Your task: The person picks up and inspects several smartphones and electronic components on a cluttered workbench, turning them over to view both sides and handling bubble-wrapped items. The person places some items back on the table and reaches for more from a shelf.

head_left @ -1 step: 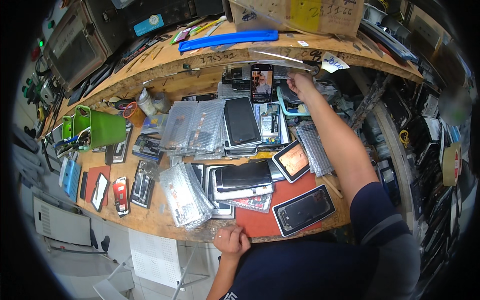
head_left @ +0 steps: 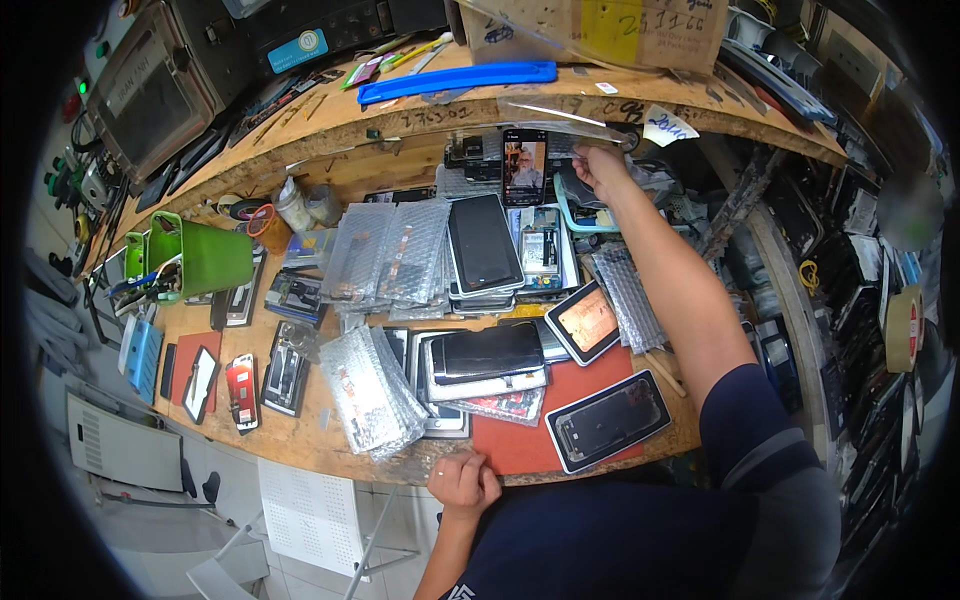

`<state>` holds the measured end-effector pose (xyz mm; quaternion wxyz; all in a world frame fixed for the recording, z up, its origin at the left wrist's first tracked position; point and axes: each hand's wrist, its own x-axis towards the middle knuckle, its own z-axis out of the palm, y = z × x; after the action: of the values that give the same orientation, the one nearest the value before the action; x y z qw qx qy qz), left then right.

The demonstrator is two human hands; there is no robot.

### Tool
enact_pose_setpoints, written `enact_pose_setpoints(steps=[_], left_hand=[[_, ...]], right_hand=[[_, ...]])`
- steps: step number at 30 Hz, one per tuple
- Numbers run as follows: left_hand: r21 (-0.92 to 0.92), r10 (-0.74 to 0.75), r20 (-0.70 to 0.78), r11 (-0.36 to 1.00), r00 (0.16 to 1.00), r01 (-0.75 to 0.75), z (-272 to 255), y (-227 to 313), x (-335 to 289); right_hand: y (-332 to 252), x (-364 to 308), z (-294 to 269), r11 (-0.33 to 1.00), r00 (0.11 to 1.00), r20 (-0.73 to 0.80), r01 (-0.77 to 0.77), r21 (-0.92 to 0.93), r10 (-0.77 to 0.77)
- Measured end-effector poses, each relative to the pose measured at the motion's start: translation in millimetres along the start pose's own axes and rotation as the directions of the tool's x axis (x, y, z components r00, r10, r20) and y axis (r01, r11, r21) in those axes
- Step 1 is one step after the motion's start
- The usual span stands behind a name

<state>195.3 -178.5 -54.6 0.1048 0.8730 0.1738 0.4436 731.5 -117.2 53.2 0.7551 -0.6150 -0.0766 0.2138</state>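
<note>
My left hand (head_left: 464, 484) rests at the front edge of the bench, curled in a loose fist; I see nothing in it. Stretched far forward, my right hand (head_left: 603, 172) is under the shelf, between a propped-up phone (head_left: 524, 168) with a lit screen and a pale blue tray (head_left: 572, 212). Its fingers are bent together, and whatever they may hold is hidden. A phone screen panel in a white-edged tray (head_left: 608, 420) lies on the red mat (head_left: 508, 440). Left of it, a black panel (head_left: 488, 352) tops a stack, beside bubble-wrap sleeves (head_left: 368, 390).
Further back stand more bubble-wrap sleeves (head_left: 385, 250) and a stack topped by a dark tablet-like panel (head_left: 485, 240). A green bin (head_left: 205, 258) of tools is at left. The wooden shelf (head_left: 420, 120) overhangs the bench, carrying a blue strip (head_left: 455, 82) and a cardboard box (head_left: 590, 35).
</note>
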Motion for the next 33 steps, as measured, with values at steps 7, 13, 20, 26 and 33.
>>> enact_pose_setpoints(steps=[7, 13, 20, 26, 33], left_hand=[[0.018, 0.011, -0.015, 1.000, 1.000, -0.011, 1.1, 0.5, -0.2], [0.025, 0.022, -0.007, 0.999, 1.000, -0.022, 0.4, 0.2, 0.2], [0.021, 0.025, 0.042, 0.999, 0.999, -0.026, 2.0, -2.8, -4.8], [0.024, 0.027, 0.076, 0.999, 0.997, -0.029, 1.6, -0.4, -2.0], [-0.058, 0.027, 0.088, 0.998, 0.996, -0.022, -2.3, -1.0, -1.1]], right_hand=[[4.5, -0.5, 14.5, 0.992, 0.996, 0.065, 0.066, -0.111, -0.059], [-16.7, -20.2, -3.9, 0.973, 0.989, 0.048, 0.147, -0.175, -0.141], [-55.4, -113.5, -91.7, 0.731, 0.899, 0.380, 0.409, -0.546, -0.219], [-35.7, -235.9, -121.5, -0.118, 0.932, 0.339, 0.326, -0.938, -0.126], [2.8, -263.7, -114.4, -0.021, 0.930, 0.277, 0.280, -0.960, -0.241]])
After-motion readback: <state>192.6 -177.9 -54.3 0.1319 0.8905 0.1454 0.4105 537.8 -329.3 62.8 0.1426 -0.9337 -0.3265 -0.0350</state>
